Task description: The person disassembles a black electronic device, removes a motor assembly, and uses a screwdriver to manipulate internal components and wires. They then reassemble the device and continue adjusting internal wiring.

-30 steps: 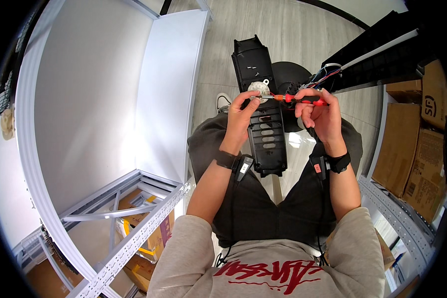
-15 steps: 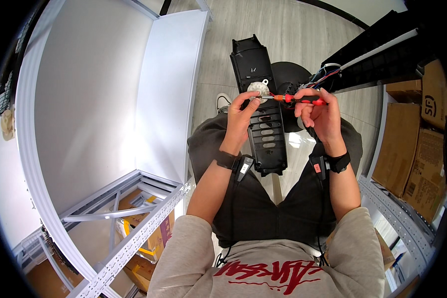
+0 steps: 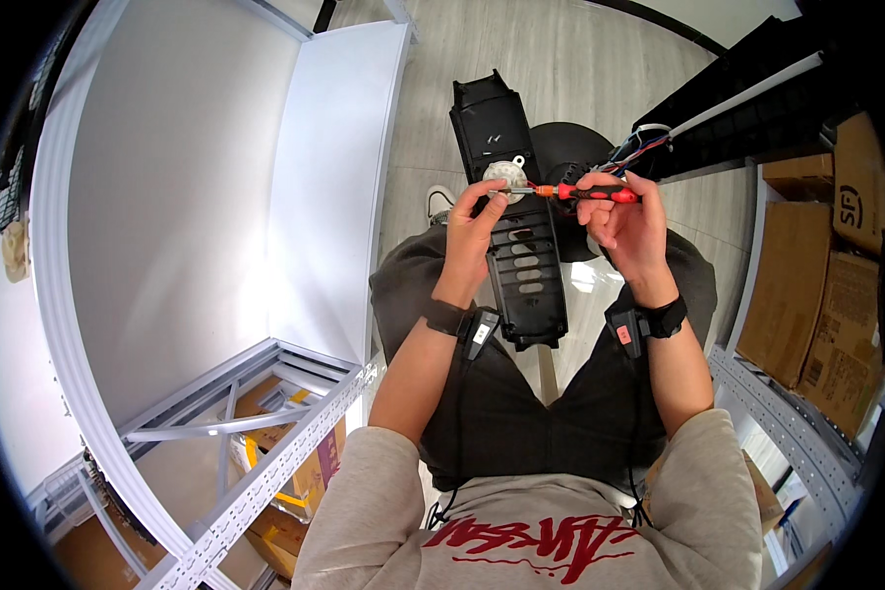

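Observation:
My right hand (image 3: 629, 226) is closed on a red and black screwdriver (image 3: 610, 194), held level with its shaft pointing left. My left hand (image 3: 470, 241) pinches at the screwdriver's tip, over a white round plastic part (image 3: 503, 175); whether a small piece is between the fingertips I cannot make out. The white part rests on a long black slotted panel (image 3: 526, 313), which has several small screws (image 3: 492, 140) on its upper section. Coloured wires (image 3: 639, 147) run from a tall black housing (image 3: 718, 103) just beyond my right hand.
A round black base (image 3: 570, 140) sits behind the panel, on the floor (image 3: 452, 88). A white shelving unit (image 3: 329, 147) stands at the left, with boxes (image 3: 305, 457) in its lower frame. Stacked cardboard boxes (image 3: 782, 295) and a metal rack edge (image 3: 787, 423) are at the right.
Both hands, the screwdriver and the top of the black panel have shifted slightly to the left. The grip on the screwdriver looks the same.

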The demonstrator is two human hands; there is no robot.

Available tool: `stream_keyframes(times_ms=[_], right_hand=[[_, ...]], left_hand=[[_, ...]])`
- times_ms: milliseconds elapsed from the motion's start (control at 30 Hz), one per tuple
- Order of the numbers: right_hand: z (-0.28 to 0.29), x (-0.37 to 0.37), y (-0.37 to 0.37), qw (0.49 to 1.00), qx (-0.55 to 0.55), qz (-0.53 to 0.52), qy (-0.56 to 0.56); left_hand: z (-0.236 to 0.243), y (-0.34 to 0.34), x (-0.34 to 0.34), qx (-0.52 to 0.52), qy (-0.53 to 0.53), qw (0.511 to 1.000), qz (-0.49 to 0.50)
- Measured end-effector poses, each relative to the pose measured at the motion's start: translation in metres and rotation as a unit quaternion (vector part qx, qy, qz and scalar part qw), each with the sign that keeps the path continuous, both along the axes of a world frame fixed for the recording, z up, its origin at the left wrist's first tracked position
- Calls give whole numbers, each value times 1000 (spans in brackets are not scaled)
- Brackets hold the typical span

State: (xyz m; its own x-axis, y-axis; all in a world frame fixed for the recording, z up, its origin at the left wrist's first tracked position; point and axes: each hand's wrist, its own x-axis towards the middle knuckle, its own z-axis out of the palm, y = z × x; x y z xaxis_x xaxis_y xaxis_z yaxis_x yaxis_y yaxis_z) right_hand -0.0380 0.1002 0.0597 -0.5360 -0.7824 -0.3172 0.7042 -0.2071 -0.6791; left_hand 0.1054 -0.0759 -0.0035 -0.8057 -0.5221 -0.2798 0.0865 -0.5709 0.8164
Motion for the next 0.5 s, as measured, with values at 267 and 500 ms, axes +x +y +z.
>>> stream_keyframes(times_ms=[267,500], right_hand=[[6,8,-9,999,38,19,26],[0,5,-4,999,28,12,26]], left_hand=[[0,-1,1,46,13,999,7],[-1,-2,-1,65,5,998,22]])
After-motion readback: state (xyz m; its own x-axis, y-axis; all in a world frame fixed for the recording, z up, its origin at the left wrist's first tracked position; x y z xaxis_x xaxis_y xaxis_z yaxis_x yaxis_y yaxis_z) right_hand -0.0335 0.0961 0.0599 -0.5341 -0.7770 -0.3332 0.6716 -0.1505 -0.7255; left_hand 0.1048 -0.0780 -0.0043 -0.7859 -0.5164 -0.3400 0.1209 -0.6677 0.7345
